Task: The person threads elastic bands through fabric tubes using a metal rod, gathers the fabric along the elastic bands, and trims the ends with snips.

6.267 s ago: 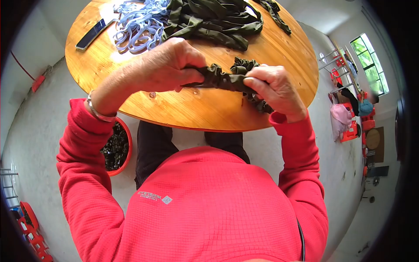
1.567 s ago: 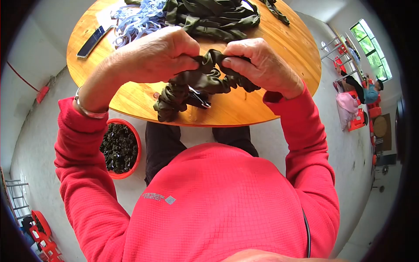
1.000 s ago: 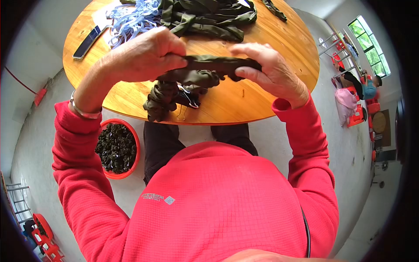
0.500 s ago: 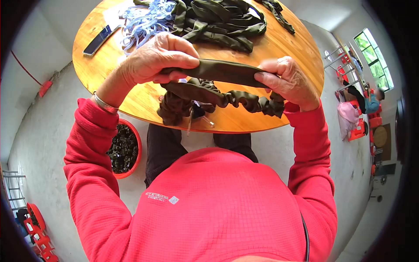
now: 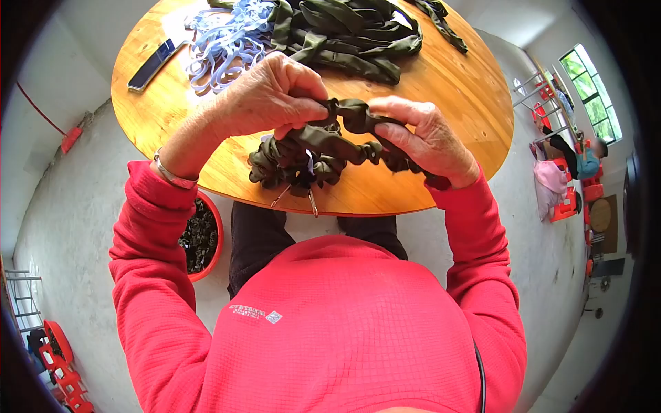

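Note:
My left hand (image 5: 275, 96) pinches one end of a dark green fabric tube (image 5: 357, 117), thumb against the fingers. Around the other part of the same tube, my right hand (image 5: 428, 138) is closed, with cloth trailing below its fingers. Between the hands the cloth is bunched in puffs and twists. A lower stretch of gathered green fabric hangs beneath, over the table edge side. Just under my left hand lies a heap of gathered green fabric (image 5: 272, 162), with two thin metal tips (image 5: 313, 201) sticking out toward me. Whatever is inside the tube is hidden.
The round wooden table (image 5: 475, 117) carries a pile of green fabric strips (image 5: 358, 41), a tangle of light blue elastic bands (image 5: 231, 41) and a phone (image 5: 151, 65). A red tub (image 5: 219, 237) of dark gathered pieces stands on the floor. Another person (image 5: 586, 164) is at the far right.
The flat, stretched cloth between my hands is now bunched and twisted. My hands have come closer together, the right one moving left and slightly down. The metal tips show more clearly.

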{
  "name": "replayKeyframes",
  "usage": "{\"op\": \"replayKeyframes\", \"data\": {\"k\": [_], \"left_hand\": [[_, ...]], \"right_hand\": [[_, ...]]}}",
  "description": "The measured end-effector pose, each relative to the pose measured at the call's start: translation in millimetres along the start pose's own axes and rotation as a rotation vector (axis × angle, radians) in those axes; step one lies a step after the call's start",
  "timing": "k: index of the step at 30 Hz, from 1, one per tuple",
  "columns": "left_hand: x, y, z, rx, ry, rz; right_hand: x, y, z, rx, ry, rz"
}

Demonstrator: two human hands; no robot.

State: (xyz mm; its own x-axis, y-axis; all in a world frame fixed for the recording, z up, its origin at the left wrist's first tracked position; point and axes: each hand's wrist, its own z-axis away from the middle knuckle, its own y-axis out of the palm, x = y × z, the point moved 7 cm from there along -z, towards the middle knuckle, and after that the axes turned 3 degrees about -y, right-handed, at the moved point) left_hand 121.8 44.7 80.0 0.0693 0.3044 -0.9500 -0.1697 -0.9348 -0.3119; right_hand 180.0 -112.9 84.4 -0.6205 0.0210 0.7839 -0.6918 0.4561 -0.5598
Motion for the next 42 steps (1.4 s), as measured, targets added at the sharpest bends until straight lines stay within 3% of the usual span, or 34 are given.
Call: {"op": "replayKeyframes", "data": {"k": [4,7,9,14,20,27,31,33,37,39,42], "left_hand": [[-1.2,5.9,-0.6,0.037,0.062,0.164],[7.6,11.0,3.4,0.112,0.128,0.459],[12.5,15.7,8.6,0.187,0.020,0.380],[21.4,11.6,6.7,-0.015,-0.081,0.310],[8.6,13.9,5.1,-0.069,0.022,0.133],[7.2,25.5,0.3,-0.056,0.239,0.024],[-1.0,27.8,-2.8,-0.004,0.153,0.059],[-2.2,28.5,-0.8,0.033,0.050,0.126],[21.5,35.4,1.7,0.176,0.016,0.579],[28.1,34.7,-0.4,0.184,0.054,0.373],[31.6,32.7,4.1,0.144,-0.159,0.325]], "right_hand": [[15.6,-4.5,-2.9,0.009,-0.157,0.035],[16.4,-17.2,-0.2,0.004,-0.104,-0.022],[12.4,-28.5,4.0,-0.030,-0.008,0.015],[5.5,-27.7,8.6,-0.035,0.004,0.059],[4.8,-11.7,8.1,-0.067,-0.087,0.039],[-19.3,6.5,18.5,0.050,0.144,-0.183],[-6.0,9.1,9.9,0.109,0.153,-0.140],[-1.7,8.4,5.3,0.019,0.003,-0.134],[-5.6,-11.5,9.0,-0.018,0.046,-0.055],[-6.9,-15.4,10.8,0.008,0.051,-0.024],[-8.3,-13.2,12.2,0.034,0.111,-0.013]]}}
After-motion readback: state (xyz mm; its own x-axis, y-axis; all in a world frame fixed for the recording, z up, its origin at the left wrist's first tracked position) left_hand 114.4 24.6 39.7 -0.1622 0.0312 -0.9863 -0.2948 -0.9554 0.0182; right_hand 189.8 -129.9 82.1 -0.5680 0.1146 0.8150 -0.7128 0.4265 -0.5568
